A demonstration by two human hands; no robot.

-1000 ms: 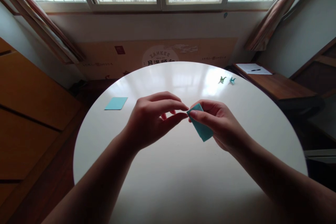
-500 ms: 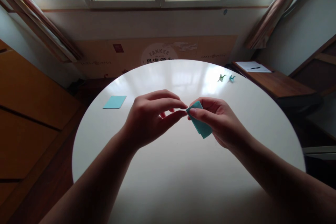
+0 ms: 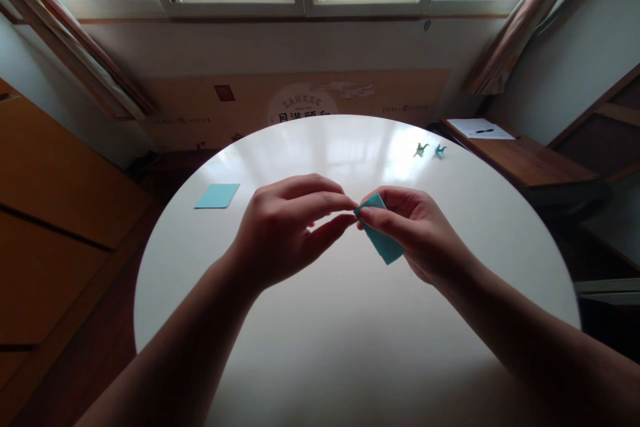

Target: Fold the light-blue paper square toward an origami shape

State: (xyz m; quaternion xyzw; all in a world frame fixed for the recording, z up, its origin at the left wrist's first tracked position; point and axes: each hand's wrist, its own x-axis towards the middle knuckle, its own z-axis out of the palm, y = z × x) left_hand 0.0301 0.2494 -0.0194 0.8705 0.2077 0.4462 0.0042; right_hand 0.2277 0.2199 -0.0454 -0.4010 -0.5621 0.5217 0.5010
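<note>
A folded sheet of teal origami paper (image 3: 384, 241) is held above the white table, tilted, with its lower corner pointing toward me. My right hand (image 3: 413, 217) grips it, thumb on top and fingers curled behind. At the paper's left corner, the thumb and index fingertips of my left hand (image 3: 295, 227) pinch the edge. The back of the paper is hidden by my right fingers. Left of my left hand lies a flat square of light teal paper (image 3: 217, 195).
Two small folded paper cranes, a green crane (image 3: 421, 149) and a blue crane (image 3: 440, 151), stand near the far right edge of the round white table (image 3: 320, 333). Beyond it, a wooden side table (image 3: 540, 163) bears a paper sheet (image 3: 470, 127) and a pen (image 3: 485, 131).
My left fingers have drawn slightly closer together at the paper's corner. The folded paper's lower layers now line up more closely. My right hand has barely moved.
</note>
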